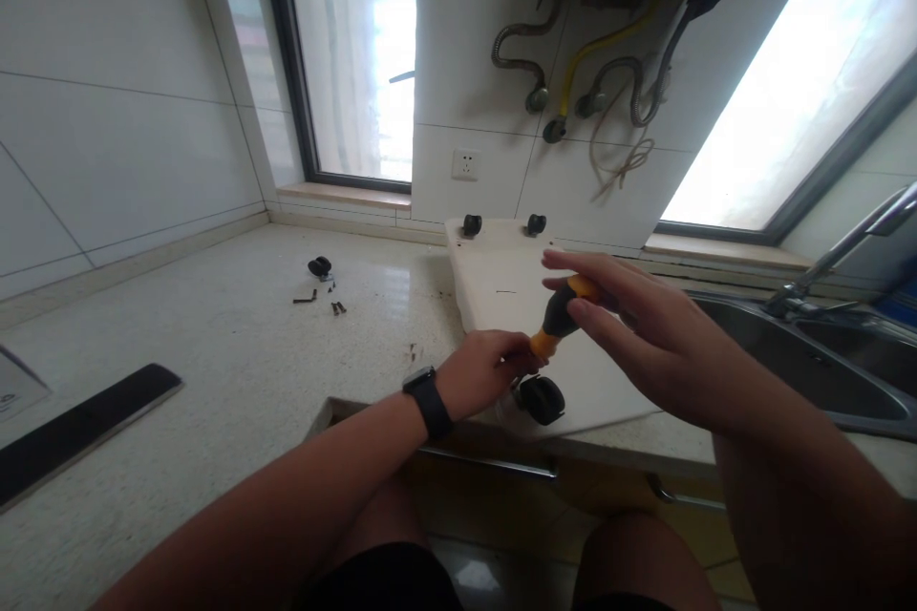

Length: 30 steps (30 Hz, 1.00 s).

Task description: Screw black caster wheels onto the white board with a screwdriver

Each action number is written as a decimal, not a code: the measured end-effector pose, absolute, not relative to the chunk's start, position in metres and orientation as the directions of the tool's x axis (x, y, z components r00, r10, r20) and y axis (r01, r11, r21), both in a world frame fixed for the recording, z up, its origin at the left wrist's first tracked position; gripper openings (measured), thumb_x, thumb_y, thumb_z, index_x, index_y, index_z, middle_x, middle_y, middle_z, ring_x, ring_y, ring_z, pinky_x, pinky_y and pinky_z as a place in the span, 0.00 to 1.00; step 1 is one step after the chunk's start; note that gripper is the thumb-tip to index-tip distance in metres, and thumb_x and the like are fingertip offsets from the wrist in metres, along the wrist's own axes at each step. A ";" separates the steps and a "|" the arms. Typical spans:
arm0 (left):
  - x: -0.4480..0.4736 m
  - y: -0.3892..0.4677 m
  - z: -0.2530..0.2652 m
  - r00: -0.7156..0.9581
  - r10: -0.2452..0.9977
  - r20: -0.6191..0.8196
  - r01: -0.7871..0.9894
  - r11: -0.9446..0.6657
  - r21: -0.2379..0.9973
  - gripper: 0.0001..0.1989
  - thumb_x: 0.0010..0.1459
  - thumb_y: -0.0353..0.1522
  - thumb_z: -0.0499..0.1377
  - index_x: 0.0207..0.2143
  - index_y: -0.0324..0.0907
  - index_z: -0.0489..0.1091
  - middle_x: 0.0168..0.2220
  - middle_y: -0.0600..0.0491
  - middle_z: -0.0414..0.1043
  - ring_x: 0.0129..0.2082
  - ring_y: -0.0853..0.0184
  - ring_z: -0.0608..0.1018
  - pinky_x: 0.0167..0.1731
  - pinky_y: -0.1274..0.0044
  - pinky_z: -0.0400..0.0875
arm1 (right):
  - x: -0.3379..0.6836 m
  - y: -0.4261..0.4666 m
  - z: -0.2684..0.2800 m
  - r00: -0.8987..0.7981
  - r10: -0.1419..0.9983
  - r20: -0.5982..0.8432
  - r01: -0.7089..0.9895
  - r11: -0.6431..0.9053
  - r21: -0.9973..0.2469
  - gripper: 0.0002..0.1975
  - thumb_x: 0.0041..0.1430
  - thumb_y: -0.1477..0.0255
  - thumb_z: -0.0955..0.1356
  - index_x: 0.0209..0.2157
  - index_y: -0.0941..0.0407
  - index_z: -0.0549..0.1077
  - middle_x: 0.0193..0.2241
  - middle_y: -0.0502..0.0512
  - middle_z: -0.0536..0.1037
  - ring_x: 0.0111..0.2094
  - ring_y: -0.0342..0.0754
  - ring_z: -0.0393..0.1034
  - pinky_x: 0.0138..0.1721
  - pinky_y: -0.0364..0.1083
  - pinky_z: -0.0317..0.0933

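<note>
My right hand (645, 325) holds the black and orange handle of a screwdriver (560, 315), thumb on one side and the fingers fairly straight on the other. The screwdriver is tilted, its tip end down toward the near part of a white panel (608, 382). At its orange lower end my left hand (491, 365) is closed in a pinch; the shaft and tip are hidden behind the fingers. Just below the left fingers sits a black caster wheel (543, 399) on the panel's near edge. Two more casters, one left (472, 225) and one right (537, 225), stand at its far edge.
A loose caster (319, 265) lies on the speckled countertop (236, 325) with several screws (338, 307) and a small dark L-shaped piece (305, 298). A long black strip (93, 425) lies at left. On the right is a sink (774, 363) with a faucet (838, 253).
</note>
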<state>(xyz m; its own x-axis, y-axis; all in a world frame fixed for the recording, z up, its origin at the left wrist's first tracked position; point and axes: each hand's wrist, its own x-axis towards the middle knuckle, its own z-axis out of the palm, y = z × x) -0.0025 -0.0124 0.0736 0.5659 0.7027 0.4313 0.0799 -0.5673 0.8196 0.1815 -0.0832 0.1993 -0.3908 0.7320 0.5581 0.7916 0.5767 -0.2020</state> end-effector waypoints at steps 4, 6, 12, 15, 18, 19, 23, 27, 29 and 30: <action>-0.004 -0.012 0.077 0.586 0.713 0.385 0.109 -0.540 0.835 0.09 0.68 0.35 0.62 0.42 0.42 0.82 0.41 0.50 0.85 0.42 0.60 0.83 0.46 0.69 0.73 | 0.190 -0.081 0.206 -0.482 0.742 0.465 0.685 0.651 -0.328 0.21 0.71 0.66 0.66 0.63 0.47 0.71 0.51 0.56 0.83 0.53 0.58 0.79 0.54 0.59 0.72; -0.005 -0.012 0.077 0.597 0.713 0.368 0.104 -0.524 0.845 0.09 0.68 0.36 0.62 0.43 0.42 0.82 0.41 0.50 0.85 0.42 0.60 0.83 0.46 0.69 0.73 | 0.190 -0.080 0.205 -0.419 0.754 0.506 0.736 0.609 -0.297 0.18 0.68 0.64 0.68 0.58 0.47 0.77 0.44 0.56 0.85 0.43 0.59 0.82 0.46 0.59 0.74; -0.003 -0.013 0.073 0.599 0.684 0.416 0.019 -0.532 0.847 0.08 0.68 0.35 0.63 0.44 0.42 0.81 0.41 0.50 0.84 0.42 0.61 0.83 0.46 0.70 0.74 | 0.184 -0.078 0.191 -0.227 0.653 0.723 0.893 0.436 -0.113 0.19 0.59 0.49 0.74 0.38 0.51 0.80 0.29 0.55 0.81 0.26 0.53 0.73 0.30 0.54 0.66; -0.002 -0.013 0.071 0.610 0.675 0.416 0.006 -0.529 0.849 0.09 0.68 0.36 0.63 0.44 0.42 0.81 0.41 0.50 0.84 0.43 0.60 0.83 0.47 0.70 0.74 | 0.182 -0.081 0.191 -0.211 0.643 0.736 0.928 0.369 -0.056 0.21 0.60 0.46 0.72 0.33 0.51 0.78 0.26 0.56 0.79 0.25 0.54 0.71 0.29 0.55 0.64; -0.002 -0.012 0.071 0.625 0.668 0.404 0.022 -0.532 0.847 0.10 0.69 0.36 0.62 0.45 0.43 0.81 0.43 0.50 0.85 0.44 0.60 0.83 0.49 0.69 0.75 | 0.184 -0.086 0.200 -0.293 0.715 0.635 0.871 0.474 -0.132 0.18 0.68 0.53 0.68 0.46 0.51 0.80 0.38 0.59 0.83 0.35 0.58 0.78 0.37 0.58 0.71; -0.003 -0.012 0.071 0.630 0.667 0.396 0.031 -0.532 0.846 0.10 0.70 0.36 0.61 0.46 0.43 0.81 0.44 0.50 0.85 0.45 0.60 0.84 0.50 0.69 0.75 | 0.186 -0.087 0.204 -0.350 0.734 0.582 0.821 0.539 -0.187 0.18 0.70 0.57 0.66 0.53 0.51 0.78 0.44 0.59 0.84 0.41 0.59 0.80 0.43 0.59 0.72; -0.004 -0.011 0.072 0.649 0.666 0.368 0.046 -0.517 0.855 0.12 0.71 0.36 0.59 0.47 0.43 0.81 0.46 0.49 0.85 0.47 0.59 0.84 0.53 0.67 0.75 | 0.197 -0.085 0.212 -0.496 0.757 0.425 0.700 0.639 -0.320 0.20 0.72 0.63 0.65 0.62 0.48 0.73 0.52 0.56 0.83 0.52 0.57 0.79 0.52 0.57 0.73; -0.005 -0.010 0.072 0.658 0.662 0.359 0.032 -0.501 0.865 0.13 0.70 0.37 0.60 0.50 0.41 0.80 0.46 0.48 0.85 0.48 0.59 0.84 0.54 0.67 0.75 | 0.198 -0.079 0.208 -0.398 0.771 0.498 0.787 0.565 -0.247 0.19 0.66 0.56 0.71 0.53 0.48 0.80 0.41 0.54 0.86 0.38 0.57 0.82 0.41 0.56 0.73; -0.004 -0.010 0.071 0.658 0.656 0.370 0.016 -0.503 0.864 0.13 0.71 0.36 0.60 0.50 0.40 0.81 0.46 0.47 0.85 0.47 0.60 0.84 0.53 0.67 0.75 | 0.193 -0.077 0.203 -0.313 0.758 0.572 0.841 0.501 -0.205 0.19 0.61 0.51 0.74 0.43 0.50 0.83 0.32 0.53 0.85 0.29 0.54 0.78 0.32 0.54 0.69; -0.004 -0.010 0.070 0.658 0.655 0.372 0.002 -0.496 0.868 0.13 0.71 0.36 0.60 0.49 0.40 0.81 0.46 0.47 0.84 0.48 0.60 0.84 0.53 0.67 0.75 | 0.190 -0.076 0.200 -0.272 0.740 0.615 0.862 0.472 -0.187 0.19 0.59 0.49 0.74 0.38 0.51 0.83 0.28 0.53 0.83 0.25 0.53 0.76 0.29 0.53 0.67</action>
<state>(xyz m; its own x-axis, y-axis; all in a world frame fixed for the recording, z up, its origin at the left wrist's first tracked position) -0.0039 -0.0103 0.0697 0.6580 0.6545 0.3723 0.0019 -0.4958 0.8684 0.1899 -0.0763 0.2005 -0.2721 0.7402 0.6149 0.8616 0.4719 -0.1868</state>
